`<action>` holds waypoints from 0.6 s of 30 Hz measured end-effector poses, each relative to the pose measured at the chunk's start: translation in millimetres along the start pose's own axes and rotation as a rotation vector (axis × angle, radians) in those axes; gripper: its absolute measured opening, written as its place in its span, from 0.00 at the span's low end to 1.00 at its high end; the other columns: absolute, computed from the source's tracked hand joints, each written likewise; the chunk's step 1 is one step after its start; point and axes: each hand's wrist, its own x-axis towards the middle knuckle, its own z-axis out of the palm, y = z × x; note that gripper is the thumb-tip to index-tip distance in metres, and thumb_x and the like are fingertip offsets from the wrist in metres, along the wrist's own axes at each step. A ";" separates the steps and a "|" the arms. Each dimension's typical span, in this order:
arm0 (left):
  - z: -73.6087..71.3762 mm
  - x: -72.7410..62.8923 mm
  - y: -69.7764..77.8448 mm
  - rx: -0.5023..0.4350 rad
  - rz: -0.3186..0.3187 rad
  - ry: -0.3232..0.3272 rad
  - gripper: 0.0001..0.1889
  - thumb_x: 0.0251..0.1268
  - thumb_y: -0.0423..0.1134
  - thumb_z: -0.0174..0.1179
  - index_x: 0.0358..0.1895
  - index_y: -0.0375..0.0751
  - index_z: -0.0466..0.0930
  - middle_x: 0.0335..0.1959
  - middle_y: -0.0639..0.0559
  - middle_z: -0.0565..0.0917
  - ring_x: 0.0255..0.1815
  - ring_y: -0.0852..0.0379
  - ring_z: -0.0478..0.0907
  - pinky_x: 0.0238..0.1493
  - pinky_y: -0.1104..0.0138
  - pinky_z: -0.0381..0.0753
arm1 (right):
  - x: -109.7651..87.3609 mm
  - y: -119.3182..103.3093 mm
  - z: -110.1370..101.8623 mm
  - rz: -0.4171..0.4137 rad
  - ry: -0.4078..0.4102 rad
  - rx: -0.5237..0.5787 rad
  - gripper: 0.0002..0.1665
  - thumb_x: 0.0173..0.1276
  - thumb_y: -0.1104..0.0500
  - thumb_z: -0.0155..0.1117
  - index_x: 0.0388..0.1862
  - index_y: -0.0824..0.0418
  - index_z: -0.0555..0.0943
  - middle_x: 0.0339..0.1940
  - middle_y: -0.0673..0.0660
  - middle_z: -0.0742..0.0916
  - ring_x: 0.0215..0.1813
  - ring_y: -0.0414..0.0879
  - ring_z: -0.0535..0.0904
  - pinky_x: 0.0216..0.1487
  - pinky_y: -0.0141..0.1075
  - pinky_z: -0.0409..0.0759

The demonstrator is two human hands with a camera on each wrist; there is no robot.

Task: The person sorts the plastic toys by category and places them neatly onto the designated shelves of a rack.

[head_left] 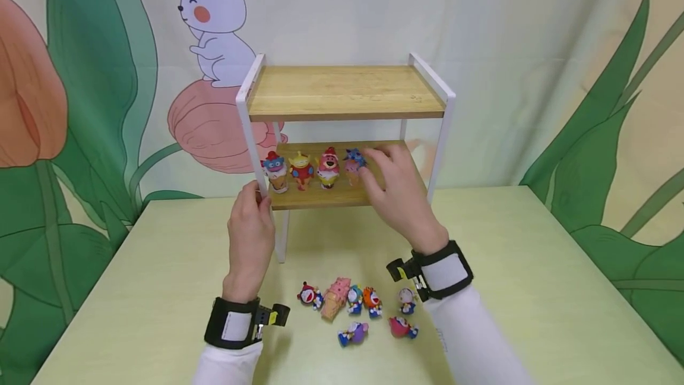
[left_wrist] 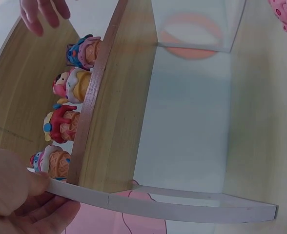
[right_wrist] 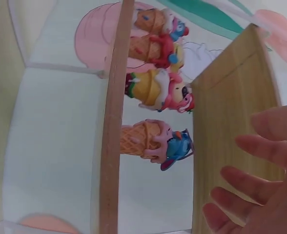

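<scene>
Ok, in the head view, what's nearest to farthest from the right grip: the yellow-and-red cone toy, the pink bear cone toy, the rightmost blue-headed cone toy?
1. Blue-headed toy: farthest right.
2. Pink bear toy: next one left.
3. Yellow-and-red toy: further left.

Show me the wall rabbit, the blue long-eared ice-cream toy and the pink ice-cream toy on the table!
Rabbit (head_left: 225,52): head view, on its body.
Blue long-eared ice-cream toy (right_wrist: 155,143): right wrist view, on its pink icing.
Pink ice-cream toy (head_left: 335,299): head view, around its middle.
</scene>
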 end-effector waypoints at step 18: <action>0.6 0.4 1.2 0.008 0.006 0.007 0.14 0.71 0.26 0.54 0.56 0.25 0.70 0.42 0.34 0.78 0.38 0.42 0.79 0.39 0.53 0.84 | -48.7 3.9 -2.7 0.049 -0.173 0.164 0.16 0.74 0.60 0.58 0.57 0.63 0.80 0.53 0.59 0.81 0.53 0.51 0.77 0.50 0.46 0.78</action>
